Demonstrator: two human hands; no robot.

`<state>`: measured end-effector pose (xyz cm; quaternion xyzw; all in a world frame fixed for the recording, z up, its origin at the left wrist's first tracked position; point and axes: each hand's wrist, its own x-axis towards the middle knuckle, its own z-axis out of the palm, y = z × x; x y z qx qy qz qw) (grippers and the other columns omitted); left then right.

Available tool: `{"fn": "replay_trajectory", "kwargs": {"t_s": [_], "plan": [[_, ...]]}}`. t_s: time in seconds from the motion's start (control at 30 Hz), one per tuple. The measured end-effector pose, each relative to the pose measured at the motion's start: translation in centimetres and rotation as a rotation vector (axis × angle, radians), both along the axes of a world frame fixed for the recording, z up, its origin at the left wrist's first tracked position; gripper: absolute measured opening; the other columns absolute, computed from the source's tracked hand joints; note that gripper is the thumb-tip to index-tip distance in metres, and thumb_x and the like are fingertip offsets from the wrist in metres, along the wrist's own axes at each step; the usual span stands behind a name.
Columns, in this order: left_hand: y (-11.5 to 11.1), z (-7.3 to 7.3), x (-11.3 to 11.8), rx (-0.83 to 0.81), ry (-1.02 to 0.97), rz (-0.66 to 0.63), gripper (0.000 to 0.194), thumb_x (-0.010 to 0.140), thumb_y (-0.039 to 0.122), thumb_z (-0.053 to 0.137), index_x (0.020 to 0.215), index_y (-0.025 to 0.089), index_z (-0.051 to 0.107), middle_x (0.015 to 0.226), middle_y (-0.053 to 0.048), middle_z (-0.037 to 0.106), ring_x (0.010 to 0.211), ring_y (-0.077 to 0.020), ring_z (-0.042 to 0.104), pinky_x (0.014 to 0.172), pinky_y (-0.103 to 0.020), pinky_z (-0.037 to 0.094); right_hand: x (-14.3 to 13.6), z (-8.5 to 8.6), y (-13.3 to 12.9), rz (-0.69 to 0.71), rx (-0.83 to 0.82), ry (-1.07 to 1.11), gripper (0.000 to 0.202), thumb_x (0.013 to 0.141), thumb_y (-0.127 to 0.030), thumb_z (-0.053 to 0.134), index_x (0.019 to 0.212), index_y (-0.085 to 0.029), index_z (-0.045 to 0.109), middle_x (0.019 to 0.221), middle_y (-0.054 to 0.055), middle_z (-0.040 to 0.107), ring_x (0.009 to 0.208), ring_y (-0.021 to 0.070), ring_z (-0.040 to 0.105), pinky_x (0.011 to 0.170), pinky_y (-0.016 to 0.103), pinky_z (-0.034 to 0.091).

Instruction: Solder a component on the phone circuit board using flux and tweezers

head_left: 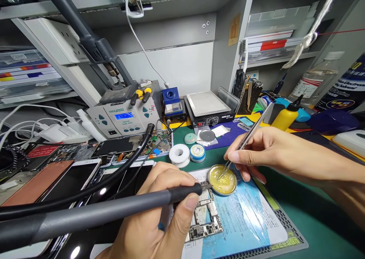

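My left hand (159, 213) is closed round the dark handle of a soldering iron (137, 205). The iron's metal tip reaches the left rim of a round tin of yellow paste (228, 185); whether it touches the rim I cannot tell. Between the fingers of my right hand (256, 156) is a pair of metal tweezers (249, 135), slanting down with its points in the paste. Below the iron's tip lies a phone circuit board (203, 217), partly hidden by my left hand. Board and tin both rest on a blue and white work mat (242, 221).
A solder spool (179, 155) and a small blue-and-white tin (197, 153) stand behind the paste. Phones (82, 179) lie at left, under a black hose (122, 169). Further back are a hot air station (125, 116), a heating plate (209, 107) and a yellow bottle (286, 114).
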<state>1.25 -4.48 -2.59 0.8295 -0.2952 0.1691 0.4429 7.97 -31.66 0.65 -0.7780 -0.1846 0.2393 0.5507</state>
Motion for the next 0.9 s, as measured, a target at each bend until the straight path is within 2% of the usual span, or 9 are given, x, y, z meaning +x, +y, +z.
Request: {"fn": "replay_trajectory", "kwargs": {"t_s": [0.4,0.9], "plan": [[0.16,-0.03,-0.18,-0.015,-0.031,0.015,0.023,0.096,0.009,0.052,0.112,0.025,0.056,0.104,-0.001,0.06,0.104,-0.0133,0.061,0.097,-0.027,0.05,-0.11,-0.16,-0.17,-0.002,0.038,0.022,0.022,0.089,-0.042,0.075,0.085,-0.02,0.076,0.067,0.001,0.072,0.059,0.0174,0.059,0.049,0.026,0.047],[0.22,-0.11,-0.15,0.01,-0.008,-0.004,0.02,0.097,0.011,0.052,0.11,0.025,0.056,0.101,0.0,0.059,0.101,-0.0126,0.06,0.091,-0.025,0.05,-0.08,0.12,0.14,-0.012,-0.032,-0.021,0.027,0.088,-0.044,0.073,0.076,-0.02,0.074,0.065,0.0,0.071,0.056,0.0159,0.057,0.047,0.024,0.045]]}}
